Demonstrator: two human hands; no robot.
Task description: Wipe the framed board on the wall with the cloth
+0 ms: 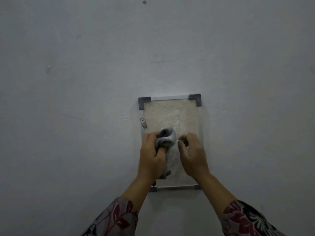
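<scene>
A small framed board [171, 114] hangs on the grey wall, with a pale textured panel, a thin metal frame and dark grey corner pieces. My left hand [151, 157] grips a bunched grey cloth [166, 139] and holds it against the lower left part of the panel. A tail of the cloth hangs below my fist. My right hand [192, 155] hovers over the lower right of the board, fingers curled and apart, holding nothing. Both hands hide much of the board's lower half.
A small metal bracket [143, 122] sits on the board's left edge. The plain grey wall [85, 82] fills the view, with a small screw [144, 1] near the top. Floral sleeves cover both forearms at the bottom.
</scene>
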